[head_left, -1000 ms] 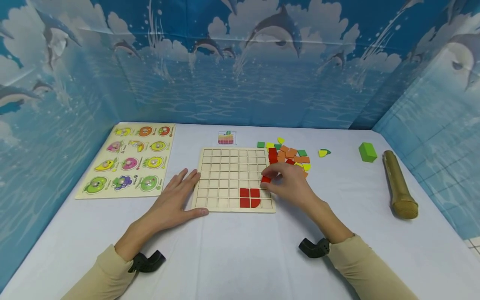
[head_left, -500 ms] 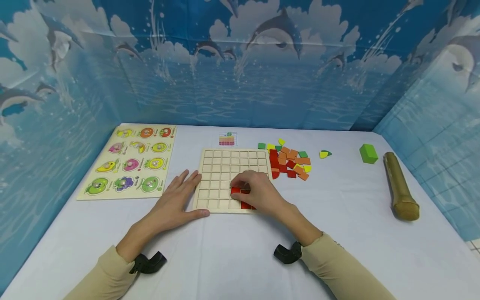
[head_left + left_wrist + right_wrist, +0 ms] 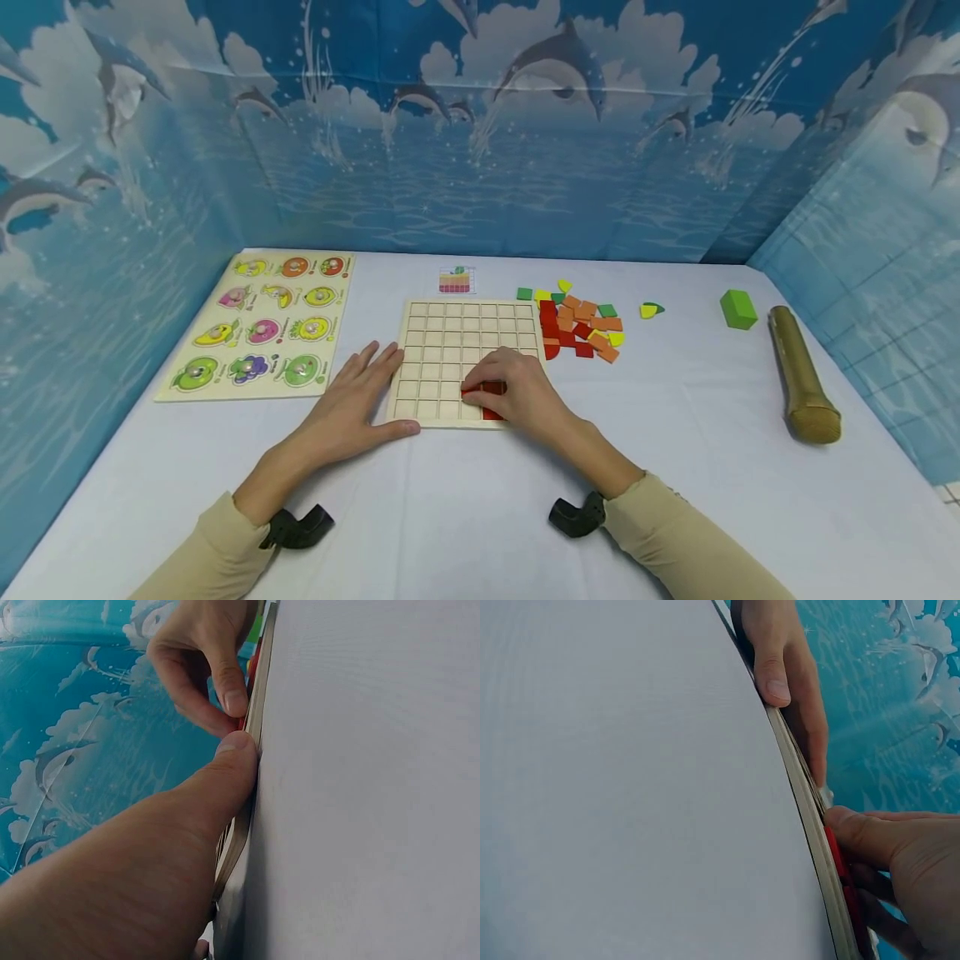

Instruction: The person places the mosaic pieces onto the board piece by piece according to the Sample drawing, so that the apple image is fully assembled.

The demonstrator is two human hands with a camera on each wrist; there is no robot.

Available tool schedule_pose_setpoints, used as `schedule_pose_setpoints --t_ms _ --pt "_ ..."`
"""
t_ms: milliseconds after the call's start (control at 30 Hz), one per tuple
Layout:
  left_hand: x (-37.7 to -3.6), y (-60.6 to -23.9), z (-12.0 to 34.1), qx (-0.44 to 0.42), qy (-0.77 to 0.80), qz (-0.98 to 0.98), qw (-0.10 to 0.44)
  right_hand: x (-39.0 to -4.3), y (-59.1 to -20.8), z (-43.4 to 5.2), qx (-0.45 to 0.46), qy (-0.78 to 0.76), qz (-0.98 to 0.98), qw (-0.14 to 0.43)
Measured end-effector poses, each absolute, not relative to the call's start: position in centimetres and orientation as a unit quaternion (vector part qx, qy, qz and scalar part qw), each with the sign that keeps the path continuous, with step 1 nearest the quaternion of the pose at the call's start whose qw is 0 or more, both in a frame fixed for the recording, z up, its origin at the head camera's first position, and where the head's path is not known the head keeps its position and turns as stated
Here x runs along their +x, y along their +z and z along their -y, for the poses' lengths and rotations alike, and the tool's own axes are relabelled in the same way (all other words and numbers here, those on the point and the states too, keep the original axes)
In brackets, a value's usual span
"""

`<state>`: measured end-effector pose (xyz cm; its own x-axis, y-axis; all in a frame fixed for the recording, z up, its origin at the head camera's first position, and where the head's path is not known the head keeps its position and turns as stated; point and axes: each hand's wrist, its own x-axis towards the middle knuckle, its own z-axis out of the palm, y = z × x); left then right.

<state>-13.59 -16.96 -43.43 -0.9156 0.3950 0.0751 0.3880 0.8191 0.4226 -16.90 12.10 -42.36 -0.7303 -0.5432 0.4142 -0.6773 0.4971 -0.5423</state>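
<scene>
My left hand (image 3: 348,404) lies with spread, straight fingers at the left side of a pale wooden grid board (image 3: 435,354). Its thumb touches the board's front edge, as the left wrist view also shows. Over the lower right part of the board, my right hand (image 3: 522,396) pinches a red square tile (image 3: 467,389) between thumb and fingers, low against the grid. Just right of that tile, red tiles (image 3: 492,413) sit in the grid, partly covered by the hand. In the right wrist view, a strip of red tile (image 3: 833,845) shows under the right thumb.
Loose red, orange, yellow and green tiles (image 3: 585,311) lie right of the board. Behind it is a small picture card (image 3: 455,280). A fruit puzzle board (image 3: 247,333) lies left. Farther right are a green block (image 3: 738,309) and a brownish-gold microphone-shaped object (image 3: 801,375).
My right hand has carried a red tile leftward from beside the loose pile and lowered it onto the grid. The left hand has stayed at the board's left side.
</scene>
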Motion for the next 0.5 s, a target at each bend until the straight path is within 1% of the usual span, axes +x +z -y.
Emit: schedule_pose_setpoints --t_ms 100,233,367,500 --pt "-13.6 -43.5 16.9 0.205 0.218 -0.954 0.007 -16.9 -42.5 -12.2 0.356 0.355 0.858 0.100" --pt "-13.7 -43.6 17.0 0.206 0.216 -0.954 0.006 -17.0 -42.4 -12.5 0.347 0.349 0.866 0.088" --pt "-13.7 -43.7 17.0 0.206 0.217 -0.954 0.005 -17.5 -41.8 -13.6 0.315 0.354 0.877 0.082" --pt "-13.7 -43.6 17.0 0.206 0.220 -0.954 0.005 -18.4 -41.0 -15.3 0.270 0.358 0.888 0.102"
